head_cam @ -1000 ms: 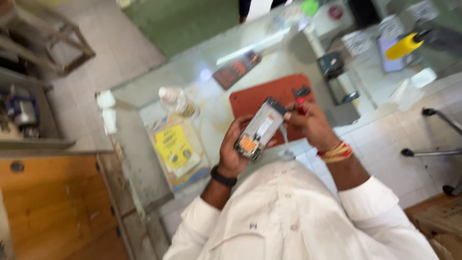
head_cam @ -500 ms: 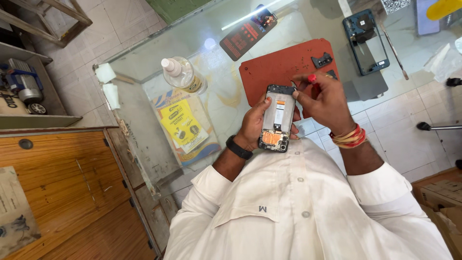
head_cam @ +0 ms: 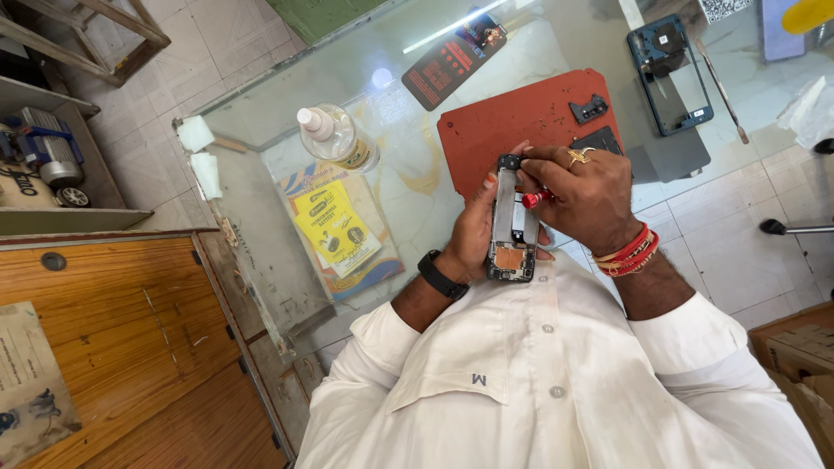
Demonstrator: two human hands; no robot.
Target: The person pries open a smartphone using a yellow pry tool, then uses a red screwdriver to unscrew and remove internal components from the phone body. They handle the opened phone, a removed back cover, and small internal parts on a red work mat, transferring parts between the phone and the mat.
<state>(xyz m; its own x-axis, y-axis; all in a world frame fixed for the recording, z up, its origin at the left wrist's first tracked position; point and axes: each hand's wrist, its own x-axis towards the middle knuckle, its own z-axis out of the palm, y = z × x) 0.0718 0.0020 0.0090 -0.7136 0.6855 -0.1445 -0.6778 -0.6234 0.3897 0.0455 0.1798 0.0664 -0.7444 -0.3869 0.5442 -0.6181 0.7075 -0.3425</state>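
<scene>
A flat yellow packet [head_cam: 334, 227] with blue and orange edging lies left of centre under the glass worktop [head_cam: 408, 187], just below a clear bottle [head_cam: 337, 139] with a yellow label. A dark rectangular card [head_cam: 453, 59] with red markings lies at top centre. A brown cardboard box [head_cam: 795, 347] sits at the right edge, and a faded paper sheet [head_cam: 30, 382] at lower left.

Desk [head_cam: 408, 187]: glass top, glossy, reflecting a light strip. Work mat [head_cam: 512, 130]: matt red-brown, rubber-like, smooth. Opened phone [head_cam: 511, 221]: bare metal frame, dull grey, with a copper-coloured patch. Bottle [head_cam: 334, 139]: clear glossy plastic. Cabinet [head_cam: 122, 339]: wood, visible grain, satin finish. Shirt [head_cam: 539, 391]: white woven cloth, matt. Floor [head_cam: 730, 252]: pale smooth tiles.
</scene>
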